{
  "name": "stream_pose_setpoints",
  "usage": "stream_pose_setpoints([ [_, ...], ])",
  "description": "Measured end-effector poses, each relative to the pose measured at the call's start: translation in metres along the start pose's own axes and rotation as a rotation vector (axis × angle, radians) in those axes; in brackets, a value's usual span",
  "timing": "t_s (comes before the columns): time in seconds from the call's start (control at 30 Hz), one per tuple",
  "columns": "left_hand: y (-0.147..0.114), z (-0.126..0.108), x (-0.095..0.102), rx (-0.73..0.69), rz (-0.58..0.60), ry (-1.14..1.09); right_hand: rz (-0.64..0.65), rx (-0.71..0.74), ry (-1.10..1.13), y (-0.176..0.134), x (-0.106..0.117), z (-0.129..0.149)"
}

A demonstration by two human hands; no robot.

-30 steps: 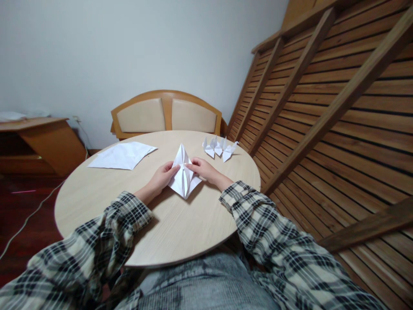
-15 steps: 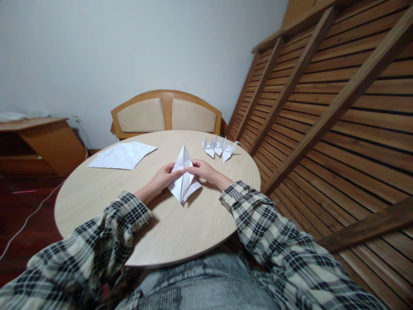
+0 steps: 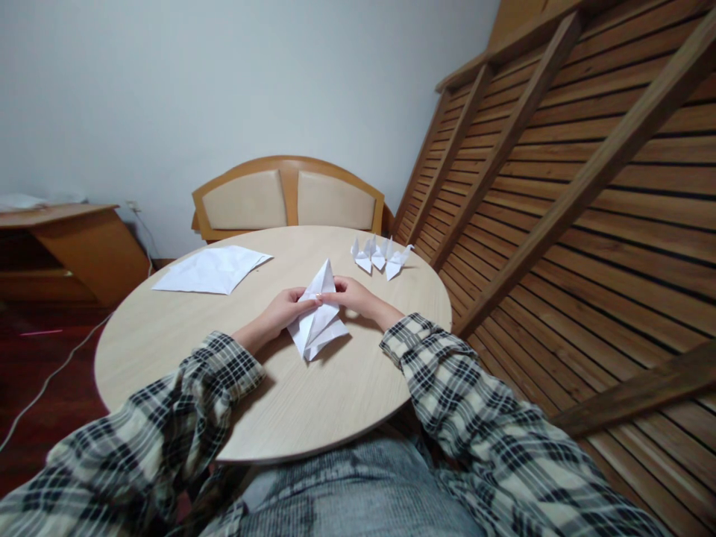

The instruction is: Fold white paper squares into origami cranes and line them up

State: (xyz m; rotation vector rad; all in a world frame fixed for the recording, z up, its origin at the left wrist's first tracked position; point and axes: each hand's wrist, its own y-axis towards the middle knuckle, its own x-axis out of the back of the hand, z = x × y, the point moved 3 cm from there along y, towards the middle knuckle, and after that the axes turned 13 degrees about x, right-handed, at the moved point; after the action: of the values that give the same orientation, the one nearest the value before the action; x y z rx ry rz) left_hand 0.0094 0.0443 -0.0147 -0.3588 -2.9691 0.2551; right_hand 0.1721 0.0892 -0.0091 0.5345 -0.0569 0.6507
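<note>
Grey garment (image 3: 363, 492), ribbed texture: nearest item, low in the middle, over the wearer's lap.

Sleeves, two, black-and-cream plaid: left sleeve (image 3: 162, 418) coming in from the near left, right sleeve (image 3: 486, 403) from the near right, both with turned-back cuffs.

Table (image 3: 313, 414), pale wood grain, rounded top: directly beyond the garment.

Folded paper (image 3: 313, 332), white, pointed at its far end, with layered flaps spreading toward the near side: between the two hands, over the middle of the table, tilted slightly so the near end lies to the left. Whether it touches the tabletop cannot be told.

Left hand (image 3: 281, 308): closed narrowly on the paper's left edge, thumb laid across the front.

Right hand (image 3: 356, 295): closed narrowly on the right edge, thumb meeting or nearly meeting the other at the centre; fingers partly hidden behind the sheet.

Paper cranes (image 3: 394, 263), three, white: grouped close together at the far right of the table.

Flat paper (image 3: 209, 270), white, creased: far left of the table, well apart from the cranes.

Cable (image 3: 53, 380), pale: on the dark red floor (image 3: 33, 335), left.

Desk (image 3: 95, 242), brown wood: far left.

Slatted panel (image 3: 559, 216), brown wood: whole right side.

Padded backrest (image 3: 243, 200), cream in a wooden frame: beyond the table.

Wall (image 3: 251, 82), plain, pale: farthest.
</note>
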Motion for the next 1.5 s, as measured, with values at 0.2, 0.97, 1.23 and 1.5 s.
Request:
stream_pose_setpoints([
  [0.2,-0.003,-0.001,-0.002,0.012,0.032,0.056,-0.056,-0.033,-0.05,-0.001,0.003,-0.001],
  [0.97,-0.007,0.001,-0.007,0.068,0.197,0.041,-0.34,0.073,-0.193,0.002,0.019,0.006],
  [1.23,-0.003,0.002,-0.005,0.008,0.147,0.044,-0.505,0.041,-0.087,0.003,0.027,0.004],
  [1.5,-0.002,-0.009,0.003,-0.184,-0.137,-0.043,-0.316,-0.013,-0.071,0.002,0.012,0.004],
])
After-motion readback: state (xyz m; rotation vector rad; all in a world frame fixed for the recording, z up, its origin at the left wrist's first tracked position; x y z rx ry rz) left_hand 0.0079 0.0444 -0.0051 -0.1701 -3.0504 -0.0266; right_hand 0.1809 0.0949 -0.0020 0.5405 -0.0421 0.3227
